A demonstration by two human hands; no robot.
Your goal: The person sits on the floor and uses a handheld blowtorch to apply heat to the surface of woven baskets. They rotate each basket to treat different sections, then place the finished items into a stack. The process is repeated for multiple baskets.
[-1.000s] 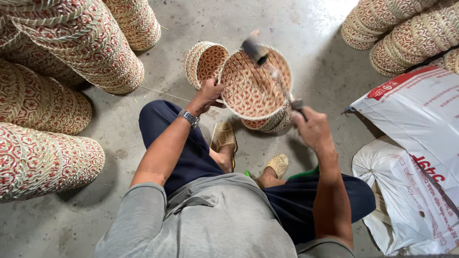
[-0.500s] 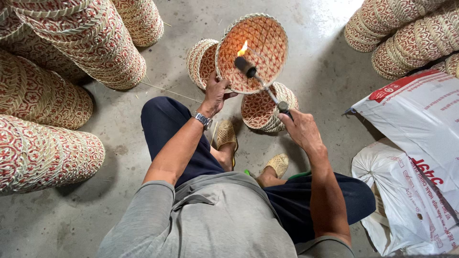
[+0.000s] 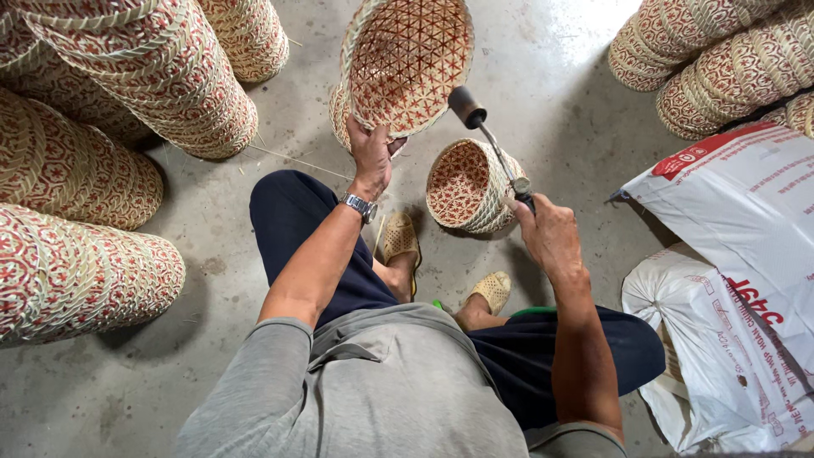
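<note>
- Several stacks [image 3: 127,85] of woven baskets are laid on their sides at the left of the concrete floor [image 3: 551,76]; more stacks [image 3: 721,68] are seen at the upper right, and white sacks [image 3: 729,254] at the right edge.
- A basket [image 3: 411,59] is held up by the left hand [image 3: 371,157], fingers clamped on its lower rim; its open mouth is turned toward the camera, its axis tilted up and away.
- A second basket [image 3: 471,187] is set on the floor on its side, just below and right of the held one, between the two hands.
- A torch [image 3: 492,144] is gripped at its base by the right hand [image 3: 551,233], fingers closed round it; its long axis runs up-left, the nozzle just right of the held basket's rim, apart from it. No flame can be made out.
- The left hand is nearer the held basket; bare floor lies beyond it.
</note>
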